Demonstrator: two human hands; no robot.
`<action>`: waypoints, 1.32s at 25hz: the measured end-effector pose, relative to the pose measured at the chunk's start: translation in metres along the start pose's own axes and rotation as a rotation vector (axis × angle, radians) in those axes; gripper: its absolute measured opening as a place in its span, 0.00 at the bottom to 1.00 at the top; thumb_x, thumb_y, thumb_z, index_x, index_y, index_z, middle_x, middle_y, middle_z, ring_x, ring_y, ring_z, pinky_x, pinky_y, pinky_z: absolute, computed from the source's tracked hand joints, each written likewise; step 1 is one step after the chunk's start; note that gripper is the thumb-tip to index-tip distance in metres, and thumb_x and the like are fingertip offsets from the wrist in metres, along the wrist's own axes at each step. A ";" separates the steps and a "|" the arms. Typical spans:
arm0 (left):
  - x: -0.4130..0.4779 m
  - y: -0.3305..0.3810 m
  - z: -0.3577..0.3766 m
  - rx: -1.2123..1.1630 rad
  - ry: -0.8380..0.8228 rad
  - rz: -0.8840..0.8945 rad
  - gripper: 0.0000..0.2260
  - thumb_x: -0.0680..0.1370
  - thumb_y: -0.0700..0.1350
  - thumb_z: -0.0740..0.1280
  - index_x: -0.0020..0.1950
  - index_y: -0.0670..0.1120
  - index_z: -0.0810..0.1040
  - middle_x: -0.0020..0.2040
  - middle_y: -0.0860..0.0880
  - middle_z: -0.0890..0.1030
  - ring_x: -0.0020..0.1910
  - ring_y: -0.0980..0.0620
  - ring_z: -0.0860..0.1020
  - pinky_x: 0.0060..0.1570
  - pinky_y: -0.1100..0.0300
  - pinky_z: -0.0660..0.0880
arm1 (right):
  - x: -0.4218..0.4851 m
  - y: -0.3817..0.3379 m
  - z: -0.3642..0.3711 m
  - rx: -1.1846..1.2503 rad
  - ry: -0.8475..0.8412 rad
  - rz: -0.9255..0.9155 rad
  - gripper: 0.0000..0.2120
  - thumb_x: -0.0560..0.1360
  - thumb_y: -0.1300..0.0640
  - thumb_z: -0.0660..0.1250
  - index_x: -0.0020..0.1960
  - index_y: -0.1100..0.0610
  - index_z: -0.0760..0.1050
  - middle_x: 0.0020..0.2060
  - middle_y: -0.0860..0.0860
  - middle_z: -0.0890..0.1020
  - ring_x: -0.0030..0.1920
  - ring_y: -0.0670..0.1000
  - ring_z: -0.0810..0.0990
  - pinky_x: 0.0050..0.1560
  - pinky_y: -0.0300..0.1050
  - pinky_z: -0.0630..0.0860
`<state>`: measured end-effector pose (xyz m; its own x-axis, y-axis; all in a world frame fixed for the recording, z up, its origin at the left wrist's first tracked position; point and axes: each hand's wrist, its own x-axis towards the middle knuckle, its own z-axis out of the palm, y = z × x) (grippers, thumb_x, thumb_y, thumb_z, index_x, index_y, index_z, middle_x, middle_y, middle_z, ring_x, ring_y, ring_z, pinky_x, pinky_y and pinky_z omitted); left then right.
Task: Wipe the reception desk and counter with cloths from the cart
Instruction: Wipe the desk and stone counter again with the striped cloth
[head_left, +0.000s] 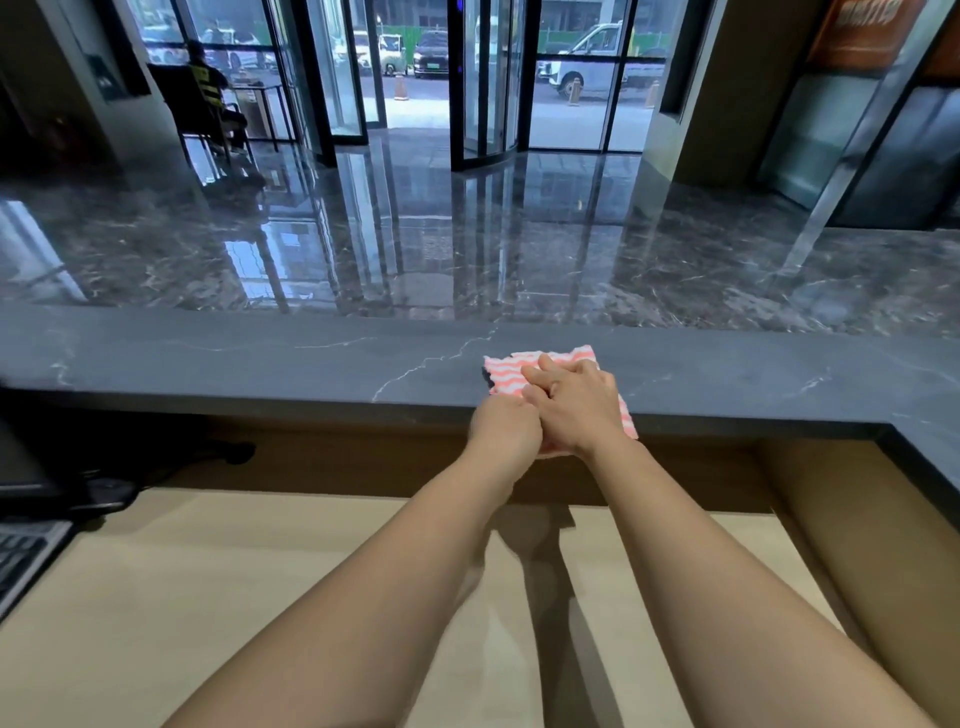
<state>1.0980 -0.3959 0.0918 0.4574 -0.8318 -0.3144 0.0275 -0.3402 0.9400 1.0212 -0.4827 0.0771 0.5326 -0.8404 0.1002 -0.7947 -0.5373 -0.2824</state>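
Pink-striped cloth (511, 371) on grey tabletop (260, 358), centre-right; right grip (576, 405) presses it, left grip (506, 428) curled at near edge, hold unclear.

Counter (311, 358): runs left to right ahead of me and turns toward me at far right. Cloth (540, 371): on the counter right of centre, its near edge hanging over the counter's near edge. My right hand (576, 405): on top of the cloth. My left hand (506, 431): just left of it, touching it, at the cloth's near edge. Desk (260, 571): below and before the counter, under my forearms. Keyboard (21, 561): on the desk, far left. Lobby floor (467, 234): behind the counter. Revolving door (483, 78): beyond the floor, centre. Seated person (208, 88): far left of the door.
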 end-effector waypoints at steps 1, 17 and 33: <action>0.005 -0.002 -0.019 0.181 0.060 0.098 0.13 0.78 0.40 0.58 0.40 0.45 0.81 0.40 0.43 0.80 0.43 0.41 0.80 0.48 0.48 0.80 | 0.006 -0.018 0.006 -0.029 -0.010 -0.023 0.18 0.82 0.49 0.51 0.69 0.45 0.71 0.74 0.46 0.66 0.70 0.55 0.62 0.68 0.51 0.56; 0.039 -0.027 -0.132 1.256 0.302 0.431 0.13 0.82 0.44 0.54 0.66 0.49 0.69 0.67 0.50 0.72 0.71 0.52 0.67 0.74 0.51 0.50 | 0.057 -0.061 0.030 -0.187 -0.156 -0.036 0.26 0.83 0.43 0.44 0.79 0.48 0.49 0.79 0.52 0.50 0.78 0.55 0.48 0.76 0.56 0.46; 0.048 -0.026 -0.165 1.360 0.101 0.532 0.23 0.83 0.44 0.54 0.77 0.58 0.56 0.78 0.57 0.57 0.77 0.58 0.54 0.75 0.50 0.39 | 0.118 -0.096 0.043 -0.156 -0.186 -0.004 0.24 0.82 0.45 0.45 0.78 0.45 0.54 0.79 0.52 0.51 0.78 0.56 0.48 0.75 0.59 0.45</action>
<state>1.2660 -0.3545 0.0739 0.2056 -0.9748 0.0869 -0.9771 -0.1995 0.0742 1.1731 -0.5272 0.0755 0.5687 -0.8186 -0.0803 -0.8202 -0.5571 -0.1304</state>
